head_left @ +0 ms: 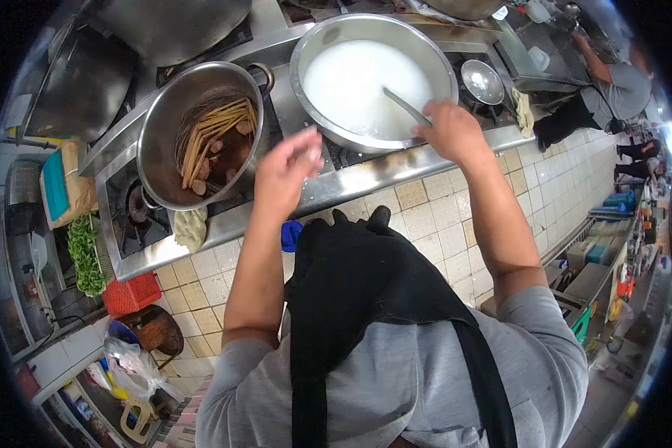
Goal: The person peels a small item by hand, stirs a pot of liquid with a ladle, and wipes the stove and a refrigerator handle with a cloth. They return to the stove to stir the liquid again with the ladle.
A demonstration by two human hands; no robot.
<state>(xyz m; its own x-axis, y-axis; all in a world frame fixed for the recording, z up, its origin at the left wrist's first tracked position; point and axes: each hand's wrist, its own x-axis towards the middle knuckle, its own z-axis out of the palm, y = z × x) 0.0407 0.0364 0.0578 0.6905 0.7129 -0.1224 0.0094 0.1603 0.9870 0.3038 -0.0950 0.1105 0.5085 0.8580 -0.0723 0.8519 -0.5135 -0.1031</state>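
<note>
My right hand (452,133) is closed around the end of a long metal utensil (405,104). The utensil's other end dips into white liquid (358,78), so its head is hidden. The liquid fills much of a wide metal basin (322,122) on the stove. Over the stove's front edge, left of the basin, my left hand (287,166) hovers with loosely bent fingers apart and nothing in them. Beside it stands a deep steel pot (151,142) holding brown sticks (201,145), some round brownish pieces and a little dark liquid.
A folded cloth (190,228) hangs on the stove's front edge (381,173); another cloth (523,112) lies at its right end. A metal strainer or bowl (483,82) rests on the right burner. Leafy greens (86,255) and a red basket (132,294) stand left. Another person (612,89) works at far right.
</note>
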